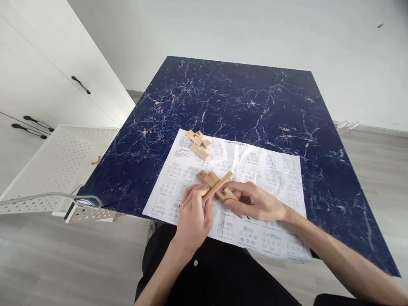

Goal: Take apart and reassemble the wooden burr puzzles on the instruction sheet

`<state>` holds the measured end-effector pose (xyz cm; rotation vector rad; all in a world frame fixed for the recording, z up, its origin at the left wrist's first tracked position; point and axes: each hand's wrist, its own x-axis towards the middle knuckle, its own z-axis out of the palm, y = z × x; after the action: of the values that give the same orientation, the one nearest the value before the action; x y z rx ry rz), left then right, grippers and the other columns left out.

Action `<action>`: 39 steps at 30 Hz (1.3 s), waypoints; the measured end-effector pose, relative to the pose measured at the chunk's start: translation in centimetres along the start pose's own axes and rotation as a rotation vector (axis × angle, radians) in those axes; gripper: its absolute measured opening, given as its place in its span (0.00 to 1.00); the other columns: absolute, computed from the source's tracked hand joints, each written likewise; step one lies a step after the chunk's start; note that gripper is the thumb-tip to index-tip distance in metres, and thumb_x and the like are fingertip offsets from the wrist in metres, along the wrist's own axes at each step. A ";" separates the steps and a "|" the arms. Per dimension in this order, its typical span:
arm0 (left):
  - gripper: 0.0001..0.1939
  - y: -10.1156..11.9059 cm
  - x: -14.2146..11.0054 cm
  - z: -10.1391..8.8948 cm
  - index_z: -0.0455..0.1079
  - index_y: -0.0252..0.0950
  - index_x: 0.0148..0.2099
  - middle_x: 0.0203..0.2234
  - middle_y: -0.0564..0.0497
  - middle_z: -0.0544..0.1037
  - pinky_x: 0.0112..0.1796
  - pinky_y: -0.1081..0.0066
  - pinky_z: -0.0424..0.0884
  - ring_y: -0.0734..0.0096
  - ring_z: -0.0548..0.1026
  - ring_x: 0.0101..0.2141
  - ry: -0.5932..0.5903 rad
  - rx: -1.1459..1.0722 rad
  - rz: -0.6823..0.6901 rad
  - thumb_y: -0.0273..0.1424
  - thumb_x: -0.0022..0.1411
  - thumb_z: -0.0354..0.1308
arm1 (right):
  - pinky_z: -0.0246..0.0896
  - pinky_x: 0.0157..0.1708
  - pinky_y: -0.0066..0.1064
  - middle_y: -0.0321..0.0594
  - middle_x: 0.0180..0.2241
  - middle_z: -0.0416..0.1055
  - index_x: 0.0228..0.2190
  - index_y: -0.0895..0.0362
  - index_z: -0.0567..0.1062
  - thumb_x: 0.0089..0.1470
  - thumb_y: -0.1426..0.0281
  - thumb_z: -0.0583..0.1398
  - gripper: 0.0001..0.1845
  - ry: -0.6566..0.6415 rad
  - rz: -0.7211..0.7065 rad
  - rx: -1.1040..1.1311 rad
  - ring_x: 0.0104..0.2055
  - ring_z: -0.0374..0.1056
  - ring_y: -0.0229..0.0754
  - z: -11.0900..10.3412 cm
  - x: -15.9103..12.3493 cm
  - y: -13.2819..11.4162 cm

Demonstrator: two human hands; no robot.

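Observation:
Crossed light wooden puzzle bars (214,183) are held just above a printed instruction sheet (270,170) near the table's front edge. My left hand (193,216) pinches the lower end of one bar from the left. My right hand (255,203) grips the joined bars from the right, fingers curled around them. Two or three more loose wooden pieces (199,144) lie on the sheet's far left corner, apart from both hands.
The sheet lies on a dark blue marbled table (239,102). A white perforated cart tray (60,161) stands left of the table, beside white cabinets with black handles (80,84). A white wall rises behind, grey floor to the right.

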<state>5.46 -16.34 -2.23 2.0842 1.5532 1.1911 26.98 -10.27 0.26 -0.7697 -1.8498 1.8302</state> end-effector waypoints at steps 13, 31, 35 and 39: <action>0.06 0.0 -0.3 -0.4 0.67 0.40 0.53 0.42 0.48 0.83 0.44 0.62 0.81 0.60 0.83 0.45 0.011 -0.069 -0.105 0.27 0.77 0.55 | 0.55 0.20 0.27 0.26 0.22 0.66 0.55 0.55 0.76 0.71 0.60 0.64 0.17 0.008 -0.063 0.080 0.21 0.58 0.33 0.0 -0.2 0.7; 0.07 0.2 -0.1 -1.2 0.69 0.38 0.52 0.39 0.47 0.83 0.32 0.71 0.77 0.67 0.83 0.34 0.126 -0.221 -0.312 0.35 0.80 0.53 | 0.73 0.40 0.43 0.46 0.44 0.69 0.56 0.53 0.78 0.72 0.63 0.61 0.15 0.209 -0.281 -0.909 0.40 0.68 0.47 0.1 0.3 1.2; 0.07 0.0 -0.2 -1.3 0.69 0.38 0.52 0.40 0.47 0.84 0.32 0.72 0.77 0.68 0.82 0.34 0.152 -0.242 -0.346 0.35 0.80 0.54 | 0.75 0.41 0.44 0.48 0.48 0.68 0.56 0.54 0.75 0.70 0.60 0.64 0.18 0.235 -0.274 -0.883 0.44 0.69 0.49 0.0 0.2 1.7; 0.07 0.0 -0.1 -1.2 0.69 0.38 0.52 0.42 0.45 0.84 0.38 0.69 0.80 0.64 0.85 0.41 0.153 -0.264 -0.337 0.35 0.80 0.54 | 0.76 0.42 0.46 0.51 0.52 0.66 0.52 0.55 0.74 0.68 0.57 0.67 0.18 0.280 -0.265 -0.859 0.48 0.69 0.53 -0.2 0.1 1.9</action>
<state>4.58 -16.75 -1.57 1.5274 1.6290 1.3632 27.19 -10.09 -1.64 -0.9236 -2.3790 0.6735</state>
